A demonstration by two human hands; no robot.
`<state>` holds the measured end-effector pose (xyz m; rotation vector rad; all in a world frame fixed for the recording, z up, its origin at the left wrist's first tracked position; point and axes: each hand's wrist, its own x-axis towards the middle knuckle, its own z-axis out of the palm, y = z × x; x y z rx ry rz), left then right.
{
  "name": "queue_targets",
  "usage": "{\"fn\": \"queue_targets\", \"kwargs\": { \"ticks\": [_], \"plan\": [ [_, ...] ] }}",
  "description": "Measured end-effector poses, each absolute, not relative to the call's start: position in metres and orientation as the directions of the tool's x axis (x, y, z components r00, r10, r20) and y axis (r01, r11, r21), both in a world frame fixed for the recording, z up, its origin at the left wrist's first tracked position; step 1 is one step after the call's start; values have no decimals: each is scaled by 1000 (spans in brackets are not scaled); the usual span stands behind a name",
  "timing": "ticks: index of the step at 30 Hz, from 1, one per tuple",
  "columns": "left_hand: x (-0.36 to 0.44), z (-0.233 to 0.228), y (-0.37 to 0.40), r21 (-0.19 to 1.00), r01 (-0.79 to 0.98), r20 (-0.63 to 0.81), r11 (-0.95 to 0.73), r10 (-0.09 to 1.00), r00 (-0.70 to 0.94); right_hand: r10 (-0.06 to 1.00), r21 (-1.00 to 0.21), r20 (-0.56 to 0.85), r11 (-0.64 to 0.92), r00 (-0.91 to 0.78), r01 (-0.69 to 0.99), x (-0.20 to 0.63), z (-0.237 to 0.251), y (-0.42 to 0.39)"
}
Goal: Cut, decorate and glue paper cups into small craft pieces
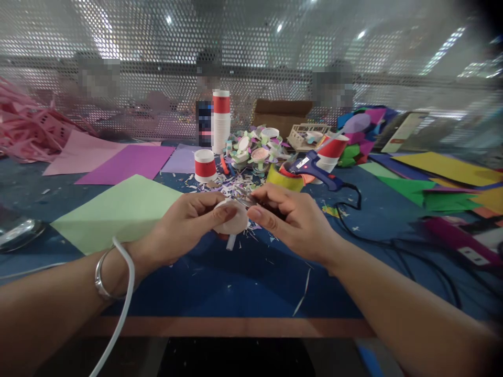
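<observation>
My left hand (192,222) is closed round a white paper cup (232,224), its thumb pressed on the round base. A narrow cut strip of the cup hangs below, above the table. My right hand (296,225) is closed on a pair of scissors (244,199), whose metal blades meet the cup's far edge; the handles are mostly hidden by the fingers. Paper scraps (251,183) lie scattered just beyond both hands. A short red and white paper cup (205,166) stands behind my left hand.
A blue glue gun (314,165) rests on a yellow roll (283,180), its black cable (365,241) running right. Behind stand a tall cup stack (221,123) and a heap of cut cups (255,149). Coloured sheets (118,214) lie left and right. A perforated screen closes the back.
</observation>
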<state>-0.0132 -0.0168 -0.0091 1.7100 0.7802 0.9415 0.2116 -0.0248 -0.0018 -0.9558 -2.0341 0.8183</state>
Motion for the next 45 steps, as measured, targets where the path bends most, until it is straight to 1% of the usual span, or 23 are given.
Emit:
{"fn": "queue_targets", "kwargs": {
  "ticks": [3,5,11,17,24,31,34,39,45],
  "plan": [
    [-14,-11,-16,965,7,225,-261,845,485,805,-696,351,566,-479,442,213,-1,-24],
    [-14,-11,-16,971,-22,220,-239,847,484,792,-659,351,588,-499,470,213,-1,-24],
    [-15,-11,-16,973,-40,215,-226,839,499,765,-601,402,635,-502,486,213,-1,-23],
    [-14,-11,-18,978,-64,200,-199,803,562,721,-551,445,688,-530,473,212,1,-25],
    [-13,-8,-22,984,-92,176,-150,814,554,690,-528,482,721,-540,449,212,4,-28],
    [-11,-7,-22,985,-91,170,-144,813,557,680,-510,497,732,-539,452,211,8,-31],
    [-12,-7,-20,983,-82,182,-164,811,556,677,-488,498,735,-541,470,212,8,-31],
    [-16,-4,-20,969,-21,216,-245,809,547,676,-457,494,737,-547,498,213,10,-30],
    [-18,0,-21,972,16,186,-233,813,552,670,-452,483,742,-563,495,213,11,-29]
  ]
}}
